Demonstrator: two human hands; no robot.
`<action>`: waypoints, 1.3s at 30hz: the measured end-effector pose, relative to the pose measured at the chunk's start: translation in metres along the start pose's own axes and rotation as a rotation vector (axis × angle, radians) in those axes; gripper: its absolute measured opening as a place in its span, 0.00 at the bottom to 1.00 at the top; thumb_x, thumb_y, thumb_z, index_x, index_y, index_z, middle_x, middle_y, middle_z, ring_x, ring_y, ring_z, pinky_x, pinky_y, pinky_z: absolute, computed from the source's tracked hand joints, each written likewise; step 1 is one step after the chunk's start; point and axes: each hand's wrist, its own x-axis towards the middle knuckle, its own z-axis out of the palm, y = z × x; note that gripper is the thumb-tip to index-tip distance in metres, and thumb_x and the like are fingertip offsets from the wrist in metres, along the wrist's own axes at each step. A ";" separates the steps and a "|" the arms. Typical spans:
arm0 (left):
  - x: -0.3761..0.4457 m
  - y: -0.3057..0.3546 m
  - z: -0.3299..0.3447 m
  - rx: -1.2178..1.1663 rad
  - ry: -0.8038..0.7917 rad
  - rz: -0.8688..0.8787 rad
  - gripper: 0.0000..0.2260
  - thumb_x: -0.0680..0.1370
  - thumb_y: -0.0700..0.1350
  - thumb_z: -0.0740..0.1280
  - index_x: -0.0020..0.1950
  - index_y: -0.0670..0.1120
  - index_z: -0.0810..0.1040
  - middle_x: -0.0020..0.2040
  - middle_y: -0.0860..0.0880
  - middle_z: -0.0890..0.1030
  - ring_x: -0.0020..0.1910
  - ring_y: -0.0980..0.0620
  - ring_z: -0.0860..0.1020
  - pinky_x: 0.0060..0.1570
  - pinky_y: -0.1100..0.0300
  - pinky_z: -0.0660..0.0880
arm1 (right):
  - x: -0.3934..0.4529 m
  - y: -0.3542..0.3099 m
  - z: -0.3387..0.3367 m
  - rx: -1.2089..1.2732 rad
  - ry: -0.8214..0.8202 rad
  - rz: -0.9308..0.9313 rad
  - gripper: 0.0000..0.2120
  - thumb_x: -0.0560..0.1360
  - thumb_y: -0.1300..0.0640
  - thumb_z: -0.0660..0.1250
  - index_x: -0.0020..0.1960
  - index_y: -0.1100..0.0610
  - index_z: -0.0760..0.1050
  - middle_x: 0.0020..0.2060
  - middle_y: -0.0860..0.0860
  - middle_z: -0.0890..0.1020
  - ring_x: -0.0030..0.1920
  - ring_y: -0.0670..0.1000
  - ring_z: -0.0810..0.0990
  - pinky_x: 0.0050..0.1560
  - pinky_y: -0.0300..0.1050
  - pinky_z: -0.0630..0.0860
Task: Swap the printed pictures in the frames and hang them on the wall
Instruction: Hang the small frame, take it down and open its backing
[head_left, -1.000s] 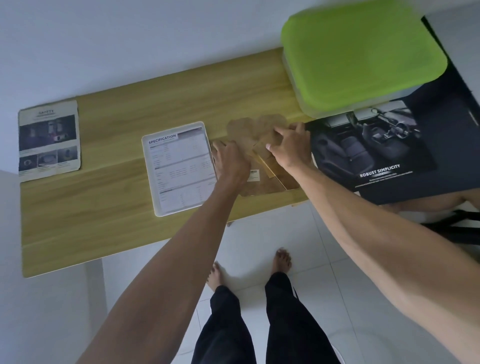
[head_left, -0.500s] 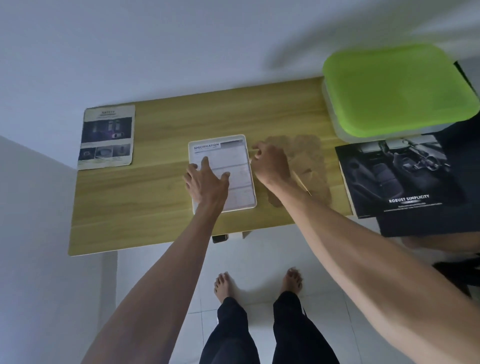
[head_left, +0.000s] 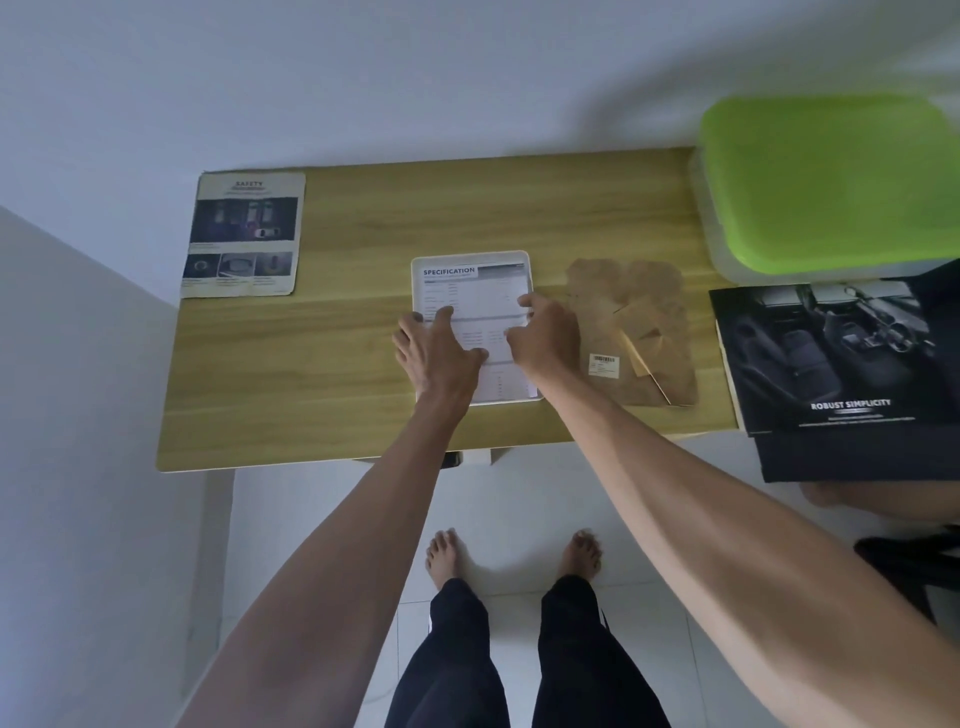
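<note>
I see both hands flat on the frame (head_left: 471, 291) at the table's (head_left: 311, 374) front-middle — left hand (head_left: 436, 353) spread, right hand (head_left: 545, 340) with fingers loosely extended at its right edge, probably steadying it. It reads "SPECIFICATION"; the print (head_left: 244, 234) at the back-left corner, "SAFETY".

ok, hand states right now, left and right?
Left hand: open, fingers spread flat on the SPECIFICATION sheet.
Right hand: open, fingers resting on the same sheet's right edge, holding nothing.
</note>
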 end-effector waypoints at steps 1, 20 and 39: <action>0.001 -0.001 0.000 -0.016 0.004 -0.005 0.32 0.69 0.50 0.79 0.71 0.51 0.72 0.68 0.43 0.65 0.67 0.41 0.64 0.67 0.50 0.64 | 0.002 0.001 0.001 0.031 0.011 0.010 0.23 0.73 0.63 0.72 0.67 0.54 0.76 0.58 0.55 0.81 0.61 0.56 0.77 0.59 0.48 0.76; 0.009 0.004 -0.020 -0.408 0.208 0.025 0.19 0.72 0.27 0.63 0.57 0.42 0.84 0.55 0.41 0.81 0.48 0.44 0.79 0.53 0.55 0.76 | 0.008 0.000 -0.022 0.331 0.043 0.028 0.29 0.71 0.74 0.57 0.66 0.54 0.80 0.51 0.53 0.83 0.50 0.52 0.81 0.51 0.45 0.80; -0.083 0.170 0.106 -0.525 -0.308 0.249 0.23 0.73 0.31 0.69 0.67 0.43 0.78 0.47 0.49 0.81 0.37 0.62 0.77 0.37 0.74 0.76 | 0.020 0.182 -0.188 0.255 0.330 0.309 0.28 0.73 0.71 0.57 0.67 0.52 0.78 0.62 0.50 0.81 0.58 0.50 0.78 0.57 0.40 0.71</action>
